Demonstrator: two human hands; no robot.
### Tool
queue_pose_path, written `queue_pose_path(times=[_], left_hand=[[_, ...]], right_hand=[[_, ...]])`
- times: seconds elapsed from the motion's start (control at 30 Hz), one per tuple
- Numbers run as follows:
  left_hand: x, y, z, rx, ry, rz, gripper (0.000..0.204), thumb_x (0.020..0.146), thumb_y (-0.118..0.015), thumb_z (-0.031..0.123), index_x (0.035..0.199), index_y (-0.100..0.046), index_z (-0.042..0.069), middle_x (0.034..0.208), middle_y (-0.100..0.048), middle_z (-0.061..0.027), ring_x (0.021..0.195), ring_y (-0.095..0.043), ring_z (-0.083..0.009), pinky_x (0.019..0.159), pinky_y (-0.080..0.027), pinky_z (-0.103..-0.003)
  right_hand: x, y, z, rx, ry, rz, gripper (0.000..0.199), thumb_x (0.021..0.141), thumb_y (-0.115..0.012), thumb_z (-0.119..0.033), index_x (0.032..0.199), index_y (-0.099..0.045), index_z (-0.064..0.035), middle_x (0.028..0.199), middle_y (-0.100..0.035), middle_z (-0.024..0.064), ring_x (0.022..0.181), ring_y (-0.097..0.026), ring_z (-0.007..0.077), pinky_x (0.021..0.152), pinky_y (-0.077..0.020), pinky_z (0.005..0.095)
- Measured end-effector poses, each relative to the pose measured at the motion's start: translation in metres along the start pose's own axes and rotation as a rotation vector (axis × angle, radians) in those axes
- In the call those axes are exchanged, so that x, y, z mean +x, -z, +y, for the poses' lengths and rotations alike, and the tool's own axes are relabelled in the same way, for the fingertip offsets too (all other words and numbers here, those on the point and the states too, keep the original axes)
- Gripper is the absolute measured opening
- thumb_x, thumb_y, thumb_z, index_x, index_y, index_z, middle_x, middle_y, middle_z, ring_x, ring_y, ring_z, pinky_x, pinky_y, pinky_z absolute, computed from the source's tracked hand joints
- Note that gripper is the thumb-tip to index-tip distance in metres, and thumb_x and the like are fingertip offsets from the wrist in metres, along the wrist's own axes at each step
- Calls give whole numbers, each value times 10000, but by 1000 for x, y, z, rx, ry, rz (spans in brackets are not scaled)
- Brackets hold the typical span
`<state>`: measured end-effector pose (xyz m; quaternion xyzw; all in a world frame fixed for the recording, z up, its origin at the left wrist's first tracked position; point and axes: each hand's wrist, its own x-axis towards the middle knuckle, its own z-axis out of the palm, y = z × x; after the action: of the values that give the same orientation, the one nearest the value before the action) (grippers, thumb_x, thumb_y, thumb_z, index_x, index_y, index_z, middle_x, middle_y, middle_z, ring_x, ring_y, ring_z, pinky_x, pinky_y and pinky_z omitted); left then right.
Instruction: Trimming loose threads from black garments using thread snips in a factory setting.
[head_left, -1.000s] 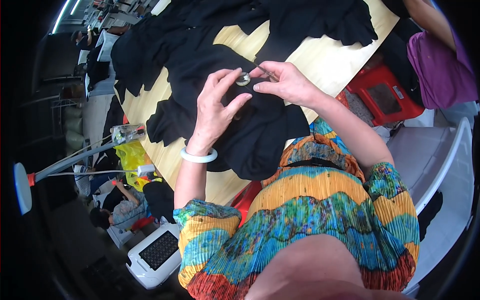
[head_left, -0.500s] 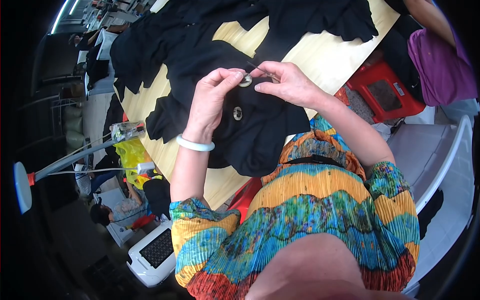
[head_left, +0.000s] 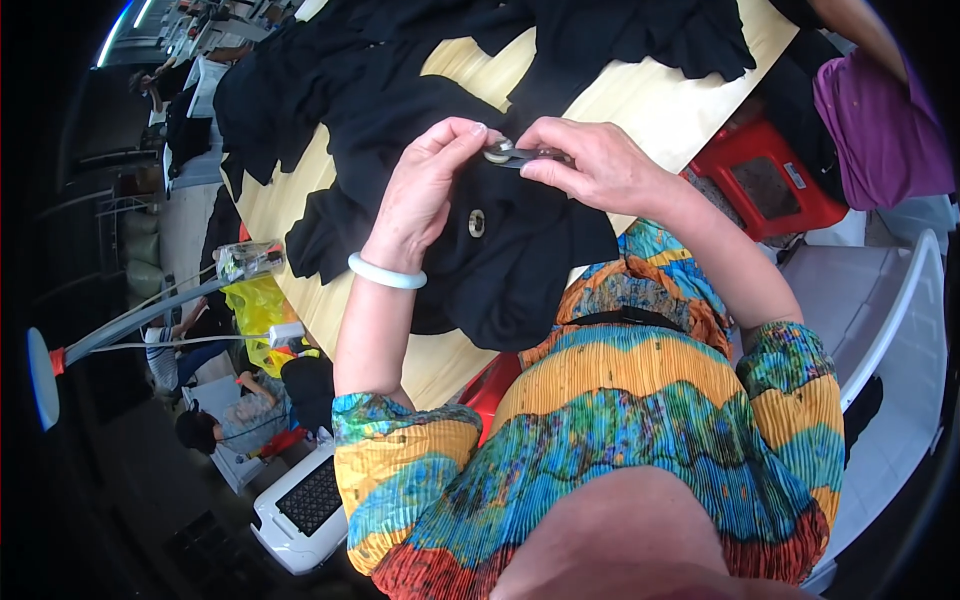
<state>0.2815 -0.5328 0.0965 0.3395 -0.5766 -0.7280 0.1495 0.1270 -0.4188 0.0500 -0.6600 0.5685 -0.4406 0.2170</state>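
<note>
A black garment (head_left: 500, 285) lies spread in front of me on a pale wooden table (head_left: 660, 105). With closed fingertips my left hand (head_left: 420, 190) pinches a round, pale-and-dark button (head_left: 497, 150) at the garment's cloth. My right hand (head_left: 615, 170) is closed around small dark thread snips (head_left: 532, 157), whose blades reach to the button's edge. Whether a thread lies between the blades is too small to see. A second mottled button (head_left: 476, 223) sits on the black cloth just below my hands.
More black garments (head_left: 300, 90) cover the table's far side. A lamp arm (head_left: 150, 313) reaches in from the left beside a yellow plastic bag (head_left: 255, 315). To the right stand a red stool (head_left: 765, 180) and a large white bin (head_left: 880, 330). A person in purple (head_left: 885, 130) is close by.
My right hand has turned the snips level and brought their blades onto the button. The left hand keeps its pinch, with its forearm shifted slightly left.
</note>
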Motion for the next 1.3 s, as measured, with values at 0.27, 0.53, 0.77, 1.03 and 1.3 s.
queue_pose_path(times=[0.27, 0.53, 0.77, 1.03, 1.3], left_hand=[[0, -2, 4, -21, 44, -14, 105, 840, -527, 129, 818, -567, 35, 822, -611, -64, 795, -534, -99, 788, -397, -220], [3, -5, 4, 29, 60, -95, 103, 843, -521, 121, 821, -570, 33, 824, -612, -66, 785, -543, -99, 774, -409, -222], [-2, -4, 0, -190, 111, -67, 88, 857, -501, 132, 820, -541, 63, 905, -614, -106, 783, -573, -115, 725, -445, -216], [-18, -6, -15, -368, 43, -50, 92, 875, -465, 132, 857, -511, 54, 987, -577, -160, 767, -617, -195, 677, -502, -251], [-42, 26, -35, 266, -347, 477, 160, 853, -509, 115, 974, -524, 11, 885, -590, -73, 781, -567, -115, 697, -434, -189]], right_hand=[[2, 3, 2, 271, -226, -38, 178, 820, -558, -183, 899, -529, -26, 661, -531, 29, 590, -494, 77, 530, -383, 209], [-2, -6, 6, 53, -4, 57, 160, 811, -564, -169, 865, -546, -20, 651, -541, 40, 566, -502, 92, 513, -377, 217], [-17, -8, 17, 558, -329, 147, 179, 815, -554, -96, 972, -516, -20, 807, -533, -1, 708, -501, 44, 611, -389, 176], [-18, -36, 13, 886, -257, 158, 462, 729, -602, 31, 1133, -384, -19, 958, -486, 49, 882, -487, 74, 708, -392, 170], [-17, -29, -4, 730, -275, 218, 428, 725, -597, 8, 1106, -406, -29, 856, -521, 16, 786, -491, 47, 673, -389, 178]])
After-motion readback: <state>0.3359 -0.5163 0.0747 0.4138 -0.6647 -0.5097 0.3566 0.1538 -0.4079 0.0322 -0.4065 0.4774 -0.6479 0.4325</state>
